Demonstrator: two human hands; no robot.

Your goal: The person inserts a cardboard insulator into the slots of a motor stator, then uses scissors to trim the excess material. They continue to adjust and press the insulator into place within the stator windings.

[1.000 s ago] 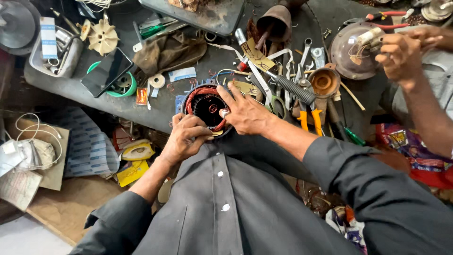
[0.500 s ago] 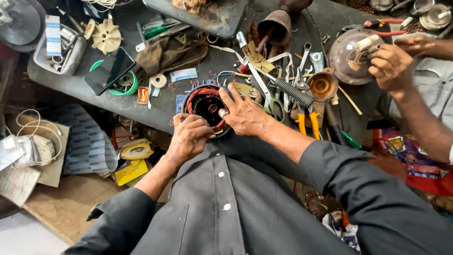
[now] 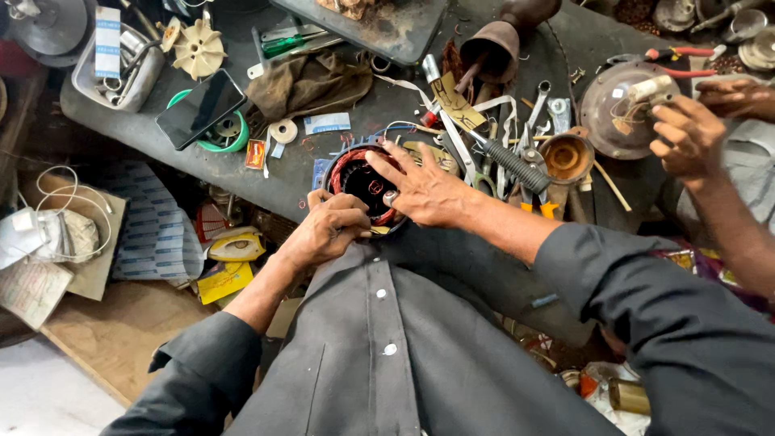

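The dark, cluttered worktop (image 3: 323,173) has the round black motor ring with red-brown copper wire coils (image 3: 359,182) at its near edge, right by your belly. Your right hand (image 3: 424,192) lies flat on top, fingers spread out. Your left hand (image 3: 329,230) curls its fingers on the near rim from below-left. Both hands touch it.

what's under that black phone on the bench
The phone lies on a green ring-shaped part. Only the ring's lower edge and some metal in its middle show; the rest is covered.
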